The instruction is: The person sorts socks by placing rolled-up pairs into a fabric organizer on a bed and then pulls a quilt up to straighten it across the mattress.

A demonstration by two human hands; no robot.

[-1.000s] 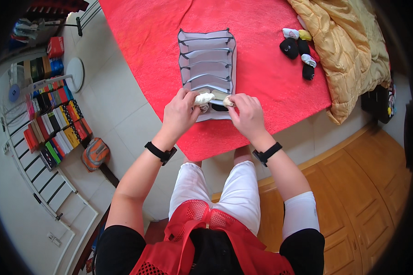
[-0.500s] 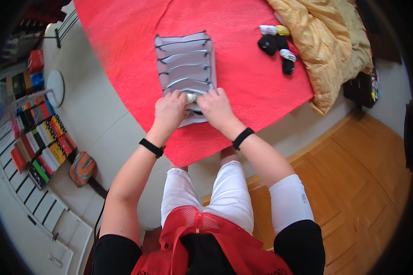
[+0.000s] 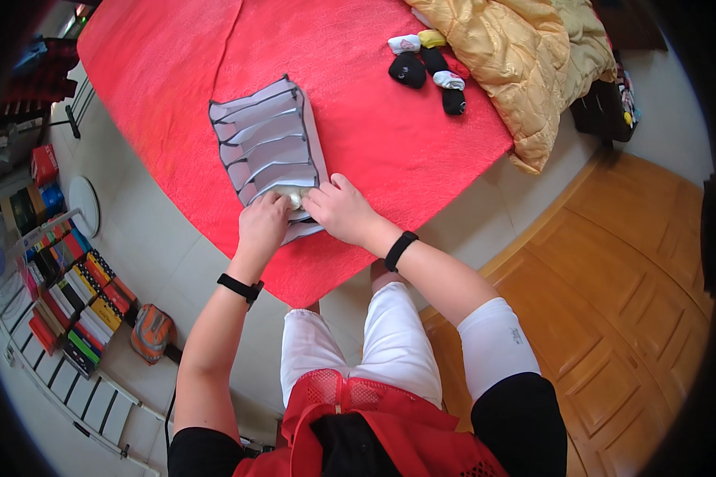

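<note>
Your left hand [image 3: 264, 225] and right hand [image 3: 344, 210], fingers curled nearly closed, pinch opposite sides of a white bundle [image 3: 295, 200] at the near end of the divided box [image 3: 314, 139], whose long axis runs forward and leftward.

Fisheye view from the head — downward.

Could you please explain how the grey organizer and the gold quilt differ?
The grey organizer is boxy with dividers; the gold quilt is puffy and crumpled. The organizer lies wholly on the red cover; the quilt spills past its edge. The left hand and right hand are at the organizer; neither touches the quilt. Both touch the cover.
</note>
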